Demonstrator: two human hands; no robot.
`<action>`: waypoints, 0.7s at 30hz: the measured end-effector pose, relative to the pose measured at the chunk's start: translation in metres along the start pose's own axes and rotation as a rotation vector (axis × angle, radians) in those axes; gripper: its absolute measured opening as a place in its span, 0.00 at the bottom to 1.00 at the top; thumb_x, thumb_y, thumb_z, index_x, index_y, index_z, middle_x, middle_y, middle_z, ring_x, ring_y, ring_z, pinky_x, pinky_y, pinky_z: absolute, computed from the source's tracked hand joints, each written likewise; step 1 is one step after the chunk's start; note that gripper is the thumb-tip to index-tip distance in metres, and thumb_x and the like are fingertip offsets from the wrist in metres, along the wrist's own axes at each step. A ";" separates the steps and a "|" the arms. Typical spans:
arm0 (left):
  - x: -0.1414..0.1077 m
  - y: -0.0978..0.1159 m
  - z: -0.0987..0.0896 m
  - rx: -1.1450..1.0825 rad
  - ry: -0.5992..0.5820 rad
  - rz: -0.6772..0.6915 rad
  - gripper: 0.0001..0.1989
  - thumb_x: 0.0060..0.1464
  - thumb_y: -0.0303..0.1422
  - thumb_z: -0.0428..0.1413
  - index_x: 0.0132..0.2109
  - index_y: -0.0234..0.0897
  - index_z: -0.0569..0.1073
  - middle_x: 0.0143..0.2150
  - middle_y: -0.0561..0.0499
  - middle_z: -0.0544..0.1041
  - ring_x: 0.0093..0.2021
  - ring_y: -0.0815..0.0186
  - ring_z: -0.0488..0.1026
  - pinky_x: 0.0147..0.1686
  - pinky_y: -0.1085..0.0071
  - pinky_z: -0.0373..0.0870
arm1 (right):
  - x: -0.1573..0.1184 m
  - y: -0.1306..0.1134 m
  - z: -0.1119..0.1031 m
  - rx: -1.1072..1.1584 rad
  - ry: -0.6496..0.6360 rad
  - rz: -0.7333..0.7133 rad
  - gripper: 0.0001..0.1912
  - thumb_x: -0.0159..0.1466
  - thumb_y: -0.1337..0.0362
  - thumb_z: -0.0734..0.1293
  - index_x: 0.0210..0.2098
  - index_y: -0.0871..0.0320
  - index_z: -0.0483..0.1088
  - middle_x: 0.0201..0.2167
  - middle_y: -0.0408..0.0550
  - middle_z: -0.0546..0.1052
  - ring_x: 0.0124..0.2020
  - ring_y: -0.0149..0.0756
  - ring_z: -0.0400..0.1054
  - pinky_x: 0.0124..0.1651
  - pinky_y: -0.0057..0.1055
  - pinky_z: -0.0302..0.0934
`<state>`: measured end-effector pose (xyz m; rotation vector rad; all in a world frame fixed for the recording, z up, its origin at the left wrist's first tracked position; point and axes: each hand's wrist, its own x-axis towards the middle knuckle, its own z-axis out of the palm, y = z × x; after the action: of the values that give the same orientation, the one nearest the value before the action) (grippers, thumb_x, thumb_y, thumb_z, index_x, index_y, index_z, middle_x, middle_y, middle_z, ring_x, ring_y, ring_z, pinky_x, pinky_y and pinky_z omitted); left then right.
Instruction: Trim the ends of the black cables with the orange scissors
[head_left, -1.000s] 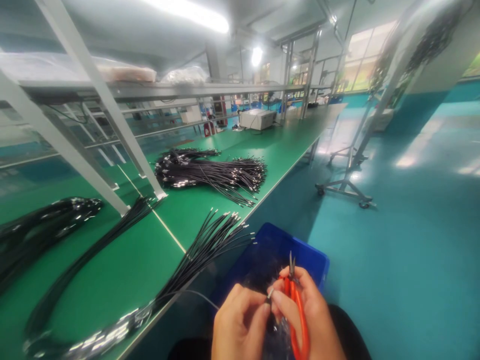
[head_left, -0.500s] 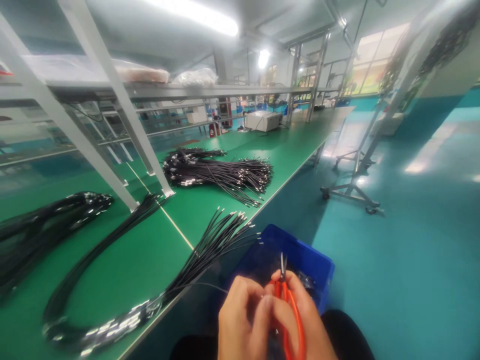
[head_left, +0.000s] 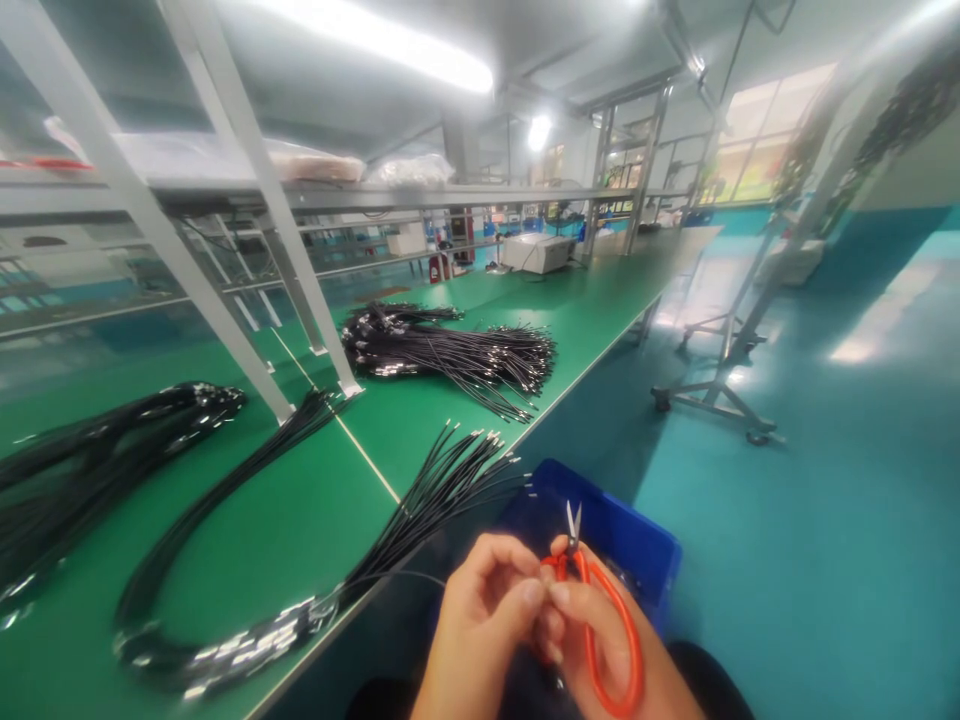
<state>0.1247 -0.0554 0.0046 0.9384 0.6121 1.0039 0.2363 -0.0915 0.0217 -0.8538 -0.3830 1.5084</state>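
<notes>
Scissors (head_left: 582,570) gripped in my right hand (head_left: 611,640) at five o'clock, my left hand (head_left: 489,605) pinching one cable (head_left: 405,573), its tip too hidden from here to call finished; the bunch (head_left: 411,518) on the table (head_left: 277,530) at seven o'clock waits unheld

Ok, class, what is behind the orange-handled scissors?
Behind the tips of the orange-handled scissors shows the blue bin; lower down, part of the right hand. That hand and the left hand cover much of the bin's inside, so its contents cannot be made out.
</notes>
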 end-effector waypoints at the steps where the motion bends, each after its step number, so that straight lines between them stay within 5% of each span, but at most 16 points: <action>1: 0.001 0.000 0.000 0.004 -0.017 0.009 0.09 0.52 0.35 0.61 0.31 0.36 0.69 0.21 0.55 0.74 0.20 0.71 0.70 0.21 0.76 0.66 | 0.001 -0.001 0.000 -0.005 0.008 -0.007 0.08 0.53 0.66 0.70 0.33 0.55 0.69 0.21 0.40 0.71 0.22 0.33 0.64 0.28 0.29 0.61; 5: 0.003 0.004 -0.006 0.168 0.078 0.090 0.08 0.53 0.35 0.57 0.30 0.37 0.68 0.23 0.55 0.71 0.21 0.69 0.69 0.22 0.74 0.69 | 0.006 0.002 -0.003 0.106 0.003 0.014 0.10 0.51 0.67 0.71 0.34 0.54 0.70 0.23 0.41 0.72 0.22 0.33 0.63 0.28 0.30 0.61; 8: 0.000 0.011 -0.012 0.724 0.230 0.412 0.04 0.55 0.28 0.53 0.38 0.38 0.72 0.34 0.50 0.74 0.30 0.66 0.73 0.29 0.72 0.73 | 0.008 0.007 -0.005 0.170 -0.007 0.036 0.11 0.51 0.68 0.71 0.34 0.54 0.70 0.25 0.41 0.72 0.23 0.32 0.63 0.29 0.30 0.61; 11: -0.003 0.017 -0.017 1.231 0.208 0.701 0.13 0.56 0.23 0.51 0.44 0.41 0.75 0.45 0.45 0.74 0.36 0.64 0.75 0.34 0.71 0.74 | 0.009 0.009 -0.004 0.177 -0.030 0.030 0.09 0.53 0.68 0.71 0.34 0.55 0.70 0.22 0.40 0.71 0.24 0.32 0.63 0.29 0.29 0.60; 13: -0.004 0.019 -0.020 1.340 0.176 0.776 0.13 0.55 0.23 0.53 0.42 0.43 0.77 0.44 0.45 0.76 0.34 0.64 0.76 0.33 0.71 0.73 | 0.009 0.009 -0.002 0.178 -0.045 0.018 0.09 0.53 0.67 0.71 0.34 0.55 0.70 0.20 0.40 0.70 0.24 0.33 0.63 0.28 0.28 0.59; 18: -0.003 0.024 -0.022 1.291 0.203 0.651 0.09 0.56 0.26 0.53 0.36 0.41 0.76 0.39 0.46 0.78 0.34 0.63 0.76 0.32 0.72 0.73 | 0.011 0.011 0.000 0.105 -0.006 -0.030 0.10 0.54 0.65 0.71 0.35 0.52 0.70 0.21 0.40 0.71 0.22 0.33 0.64 0.27 0.29 0.60; 21: -0.006 0.024 -0.017 1.006 0.043 0.390 0.08 0.54 0.27 0.54 0.41 0.40 0.74 0.32 0.50 0.79 0.29 0.65 0.76 0.28 0.75 0.72 | 0.013 0.014 -0.001 0.006 0.019 -0.108 0.11 0.52 0.60 0.73 0.34 0.53 0.71 0.18 0.39 0.69 0.19 0.34 0.62 0.24 0.30 0.60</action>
<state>0.0985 -0.0494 0.0174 1.9798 1.0257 1.0511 0.2282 -0.0809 0.0082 -0.8298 -0.4041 1.3995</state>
